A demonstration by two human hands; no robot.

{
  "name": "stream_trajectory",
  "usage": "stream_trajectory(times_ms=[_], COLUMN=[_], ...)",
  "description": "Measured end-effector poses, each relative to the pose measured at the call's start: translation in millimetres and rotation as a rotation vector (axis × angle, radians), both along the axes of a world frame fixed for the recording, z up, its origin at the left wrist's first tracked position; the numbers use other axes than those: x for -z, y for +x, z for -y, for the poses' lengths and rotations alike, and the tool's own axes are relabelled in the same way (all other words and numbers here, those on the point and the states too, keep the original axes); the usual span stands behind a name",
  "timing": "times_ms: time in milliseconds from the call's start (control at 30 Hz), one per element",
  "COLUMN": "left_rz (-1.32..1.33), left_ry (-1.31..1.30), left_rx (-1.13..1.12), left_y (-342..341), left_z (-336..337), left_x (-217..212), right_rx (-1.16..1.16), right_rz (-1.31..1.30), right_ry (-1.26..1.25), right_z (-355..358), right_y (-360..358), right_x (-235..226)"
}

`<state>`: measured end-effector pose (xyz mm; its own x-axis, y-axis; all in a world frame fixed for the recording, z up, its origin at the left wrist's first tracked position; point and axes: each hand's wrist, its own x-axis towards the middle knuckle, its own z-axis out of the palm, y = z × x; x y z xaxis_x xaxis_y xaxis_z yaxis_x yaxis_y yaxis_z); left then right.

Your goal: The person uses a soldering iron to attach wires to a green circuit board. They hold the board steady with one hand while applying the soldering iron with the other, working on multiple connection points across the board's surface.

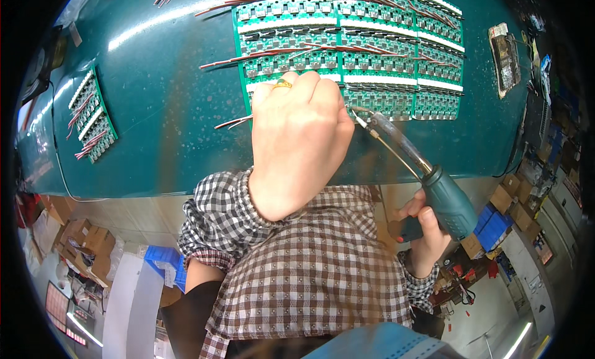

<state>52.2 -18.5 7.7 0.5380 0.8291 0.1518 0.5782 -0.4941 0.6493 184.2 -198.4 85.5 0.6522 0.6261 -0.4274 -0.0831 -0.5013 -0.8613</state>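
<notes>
The circuit-board panels [378, 100] lay side by side on the table [173, 111], with wires [279, 53] across them, some ends jutting past their left edge. A smaller board [92, 123] lay well apart to their left, an oblong slab [506, 60] to their right. The left hand [300, 126] was over the panels' near left part. Just right of it was the soldering iron's [449, 201] tip (touching or not, it was hard to tell), its handle in the right hand [431, 235], before the table's near edge.

Left grip [302, 126] curled, back upward; right grip [429, 240] curled, lower.
</notes>
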Motion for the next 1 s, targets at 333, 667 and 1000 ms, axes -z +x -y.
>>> stream_trajectory(times_ms=[333,667,1000], left_rz=[-0.010,0.006,0.016], left_ry=[0.007,0.011,0.021], left_rx=[0.000,-0.001,-0.007], left_y=[-0.1,-0.1,-1.0], left_z=[0.0,-0.1,-0.1], left_x=[-0.4,0.4,-0.4], right_rx=[-0.017,0.016,0.089], right_rz=[-0.014,0.010,-0.062], right_ry=[-0.019,0.000,0.129], right_z=[2.1,1.1,1.3], right_y=[1.6,-2.2,2.0], right_x=[2.9,-0.6,0.4])
